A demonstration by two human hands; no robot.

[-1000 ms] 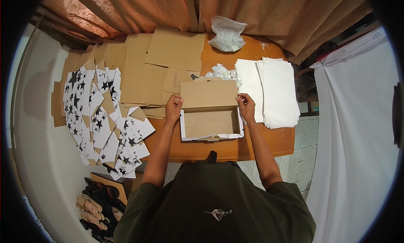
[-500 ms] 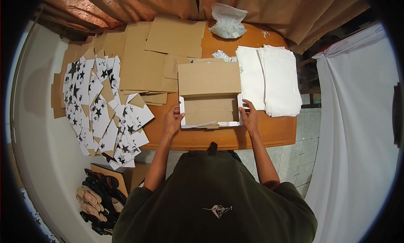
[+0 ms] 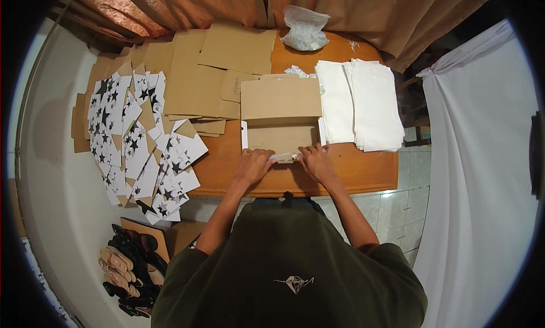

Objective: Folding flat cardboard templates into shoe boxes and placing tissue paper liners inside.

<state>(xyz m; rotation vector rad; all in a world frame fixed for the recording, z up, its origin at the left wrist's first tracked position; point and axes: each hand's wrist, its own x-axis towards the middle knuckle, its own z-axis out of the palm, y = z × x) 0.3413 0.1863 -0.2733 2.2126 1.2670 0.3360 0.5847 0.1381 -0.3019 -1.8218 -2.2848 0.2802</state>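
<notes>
A cardboard box (image 3: 282,136), brown inside with white outer side edges, lies on the wooden table in front of me. Its lid (image 3: 281,100) is raised and leans away toward the far side. At the left part of the box's near wall, my left hand (image 3: 255,165) has its fingers curled over the edge. My right hand (image 3: 317,162) grips the right part of the same wall in a similar way. Between the two hands shows a narrow front flap (image 3: 285,158). The fingertips inside the fold are partly hidden.
Flat brown cardboard sheets (image 3: 193,78) and star-printed white pieces (image 3: 136,152) spread over the left. White paper stacks (image 3: 374,104) lie right of the box on the wooden table (image 3: 363,172). A plastic bag (image 3: 305,30) sits at the back; shoes (image 3: 133,265) stand lower left.
Both hands have slid from the box's left and right sides inward to its near wall, closer together. Their fingers now curl over the front edge. The lid stays raised.
</notes>
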